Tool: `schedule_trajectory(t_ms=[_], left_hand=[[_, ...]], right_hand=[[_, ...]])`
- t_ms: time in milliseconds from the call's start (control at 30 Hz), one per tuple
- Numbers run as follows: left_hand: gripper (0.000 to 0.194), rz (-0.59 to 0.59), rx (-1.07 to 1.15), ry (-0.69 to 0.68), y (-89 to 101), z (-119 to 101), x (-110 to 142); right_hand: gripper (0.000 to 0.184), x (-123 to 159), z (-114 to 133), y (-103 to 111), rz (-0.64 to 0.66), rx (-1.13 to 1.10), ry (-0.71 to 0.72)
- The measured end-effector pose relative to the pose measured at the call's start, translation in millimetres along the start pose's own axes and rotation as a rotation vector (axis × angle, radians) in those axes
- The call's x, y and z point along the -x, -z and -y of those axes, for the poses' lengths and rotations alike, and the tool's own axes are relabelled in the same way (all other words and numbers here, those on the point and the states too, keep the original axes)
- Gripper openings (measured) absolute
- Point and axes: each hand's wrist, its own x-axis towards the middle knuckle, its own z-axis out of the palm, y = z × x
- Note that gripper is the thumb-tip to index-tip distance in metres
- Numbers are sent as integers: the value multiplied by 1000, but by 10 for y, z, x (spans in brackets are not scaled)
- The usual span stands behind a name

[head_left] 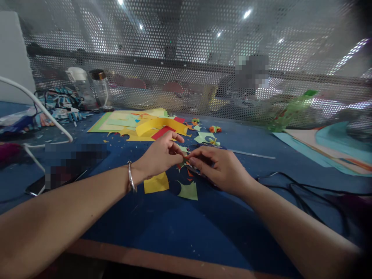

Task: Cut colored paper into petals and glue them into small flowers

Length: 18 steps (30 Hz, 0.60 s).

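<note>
I report from the head view. The left hand (164,155), with a silver bracelet (131,176) at its wrist, is partly curled: its thumb and index finger are drawn together at the tips, clamped on one end of a small orange paper piece (186,157), while at least one other finger stands raised and bent, clear of the pinch. The right hand (219,164) faces it from the other side; its thumb and forefinger are likewise closed on the same piece, the remaining fingers folded in behind. I find the fingertips of the two hands close beside each other, with the piece in the narrow gap between them. Most of the piece is covered by the fingers, so I cannot tell its full shape.

The piece is held just above a blue table (162,228), over small paper scraps. On the near side of the hands I note a yellow paper square (157,183), lying just beyond the left wrist, and a pale green scrap (189,191) with a curved cut edge to its right. Beyond the hands lie a yellow paper strip (155,126), bent in a curve, and a red paper piece (163,133). A dark object under the right hand is mostly hidden; I cannot identify it.
</note>
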Motion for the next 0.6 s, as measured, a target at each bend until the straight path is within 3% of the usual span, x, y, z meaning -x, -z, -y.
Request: schedule_trajectory(t_ms=[167, 333, 467, 600], left_hand=[[39, -33, -75, -34, 36, 28, -16], [28, -54, -142, -53, 50, 55, -27], [14, 88, -190, -17, 50, 56, -17], [21, 277, -370, 31, 43, 1, 32]], right_hand=[[22, 13, -28, 5, -99, -17, -17], [21, 9, -28, 48, -105, 40, -41], [31, -4, -27, 80, -117, 74, -17], [35, -15, -55, 82, -70, -61, -81]])
